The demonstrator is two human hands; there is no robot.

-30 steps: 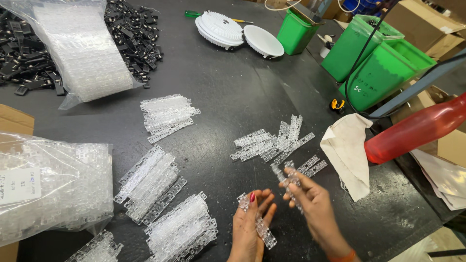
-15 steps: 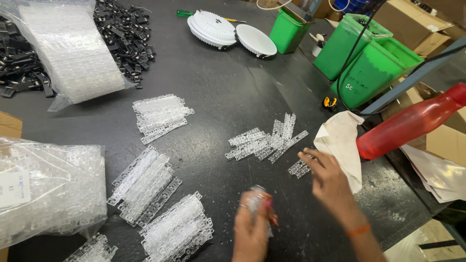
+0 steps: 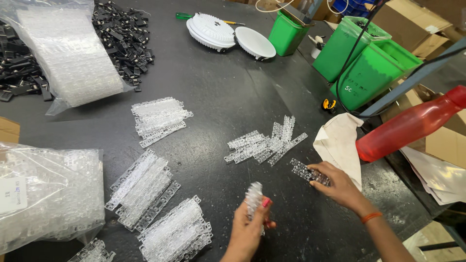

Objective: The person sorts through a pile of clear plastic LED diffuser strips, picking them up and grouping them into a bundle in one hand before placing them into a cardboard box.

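My left hand (image 3: 248, 228) holds a small stack of clear plastic strips (image 3: 253, 197) upright near the table's front edge. My right hand (image 3: 337, 184) reaches to the right and its fingers rest on a short clear plastic strip (image 3: 306, 171) lying flat on the dark table (image 3: 228, 92). A loose fan of the same clear strips (image 3: 267, 142) lies just beyond both hands. Three neat piles of clear strips sit to the left: one far (image 3: 158, 119), one in the middle (image 3: 143, 188) and one near (image 3: 177, 234).
A white cloth (image 3: 340, 145) and a red bottle (image 3: 412, 123) lie at the right edge. Green bins (image 3: 369, 63) and white round lamp housings (image 3: 228, 36) stand at the back. Bags of clear parts (image 3: 68, 53) (image 3: 43, 199) and black clips (image 3: 124, 36) fill the left.
My right hand has left my left hand and moved right onto a strip on the table. My left hand has lifted its stack upright.
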